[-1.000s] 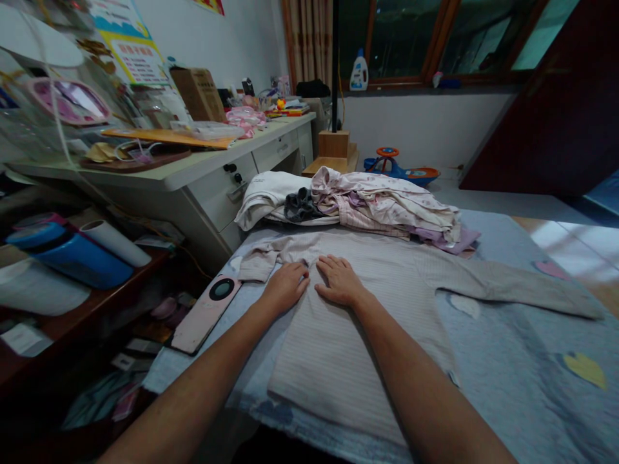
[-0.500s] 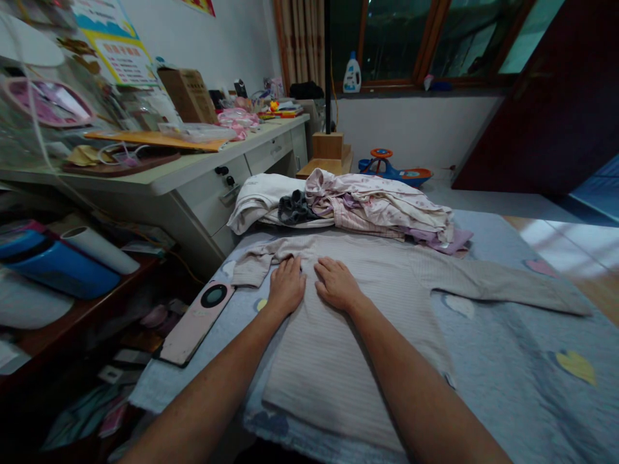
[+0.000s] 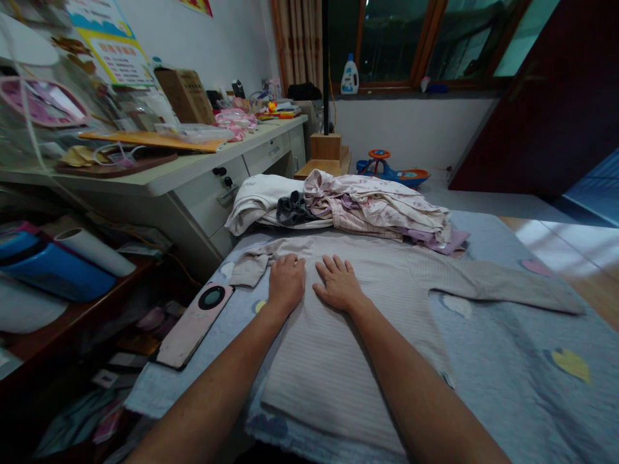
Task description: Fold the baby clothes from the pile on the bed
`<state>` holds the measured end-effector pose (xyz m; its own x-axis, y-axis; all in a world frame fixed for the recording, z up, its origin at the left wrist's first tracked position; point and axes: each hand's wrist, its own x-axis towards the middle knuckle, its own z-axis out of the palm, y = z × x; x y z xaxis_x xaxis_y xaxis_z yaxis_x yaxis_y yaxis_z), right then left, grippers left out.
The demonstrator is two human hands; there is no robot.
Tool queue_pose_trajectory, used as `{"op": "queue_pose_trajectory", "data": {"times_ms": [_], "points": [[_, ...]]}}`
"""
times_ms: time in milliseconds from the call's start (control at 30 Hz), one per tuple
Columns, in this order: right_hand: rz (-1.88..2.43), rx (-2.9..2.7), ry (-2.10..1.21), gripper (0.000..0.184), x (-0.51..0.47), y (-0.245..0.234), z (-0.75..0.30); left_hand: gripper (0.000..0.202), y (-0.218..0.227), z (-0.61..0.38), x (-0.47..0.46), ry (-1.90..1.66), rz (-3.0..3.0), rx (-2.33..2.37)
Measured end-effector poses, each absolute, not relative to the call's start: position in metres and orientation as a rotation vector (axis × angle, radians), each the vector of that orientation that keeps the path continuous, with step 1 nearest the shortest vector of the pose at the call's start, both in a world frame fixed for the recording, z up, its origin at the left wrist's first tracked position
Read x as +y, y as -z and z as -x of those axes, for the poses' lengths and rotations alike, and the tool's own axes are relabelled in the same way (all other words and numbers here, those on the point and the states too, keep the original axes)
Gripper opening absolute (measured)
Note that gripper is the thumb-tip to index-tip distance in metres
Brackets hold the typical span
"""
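Note:
A beige striped long-sleeved top lies spread flat on a grey-blue sheet in front of me. My left hand rests palm down on its upper left part, fingers together and stretched out. My right hand lies flat just beside it on the chest of the top, fingers spread. Neither hand holds anything. The top's right sleeve stretches out to the right; its left sleeve is bunched near the sheet's edge.
A pile of crumpled clothes sits beyond the top. A pink phone lies at the sheet's left edge. A cluttered white desk and a low shelf with blue rolls stand left. A toy car is on the floor.
Both hands have slid a little farther up the top, staying flat on it. The view has shifted slightly.

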<state>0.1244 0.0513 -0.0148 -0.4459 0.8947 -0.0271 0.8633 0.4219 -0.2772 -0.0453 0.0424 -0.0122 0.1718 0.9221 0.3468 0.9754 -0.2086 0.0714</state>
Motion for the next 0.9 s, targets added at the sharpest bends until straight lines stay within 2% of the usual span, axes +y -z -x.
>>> {"op": "queue_pose_trajectory", "data": {"times_ms": [167, 367, 467, 700, 767, 900], "points": [[1.539, -2.497, -0.384, 0.061, 0.059, 0.016, -0.134, 0.04, 0.023, 0.043, 0.051, 0.398, 2.766, -1.599], [1.824, -2.315, -0.274, 0.059, 0.066, 0.02, -0.152, 0.058, 0.031, 0.047, 0.046, 0.177, 2.723, -1.761], [1.945, -2.255, -0.276, 0.067, 0.068, 0.024, -0.155, 0.051, 0.028, 0.047, 0.045, 0.194, 2.642, -1.798], [1.983, -2.333, -0.371, 0.073, 0.073, 0.018, -0.159, 0.032, 0.014, 0.028, 0.055, 0.323, 2.387, -1.783], [1.913, -2.411, -0.389, 0.067, 0.078, 0.01, -0.169, 0.033, 0.012, 0.014, 0.06, 0.318, 2.449, -1.719], [1.769, -2.477, -0.335, 0.042, 0.087, 0.002, -0.199, 0.038, 0.02, -0.012, 0.071, 0.329, 2.729, -1.551]]}}
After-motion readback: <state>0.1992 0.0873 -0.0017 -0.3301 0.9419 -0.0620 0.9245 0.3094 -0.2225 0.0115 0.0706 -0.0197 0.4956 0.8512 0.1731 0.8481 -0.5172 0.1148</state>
